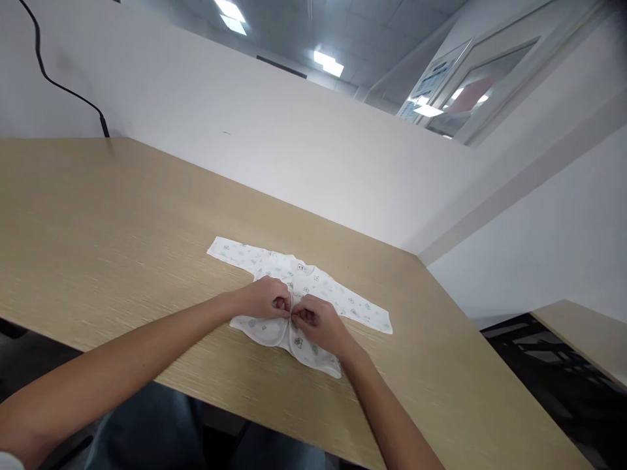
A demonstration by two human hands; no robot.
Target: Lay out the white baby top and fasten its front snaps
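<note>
A small white baby shirt (274, 264) with a faint printed pattern lies spread on the wooden table, its sleeves stretched out to both sides and its neck facing the wall. Below the chest its front edges part toward the hem. My left hand (267, 298) pinches the front edge on the left, fingers curled in. Right beside it, my right hand (318, 321) pinches the opposite edge, and the fingertips of both nearly meet at the middle of the front. Any fastener between the fingers is too small to make out.
The pale wooden table (122, 222) runs up to a white partition wall (274, 143). A black cable (63, 88) hangs down at the far left. Beyond the table's right edge stands another wooden surface (578, 333). My legs (147, 431) are under the front edge.
</note>
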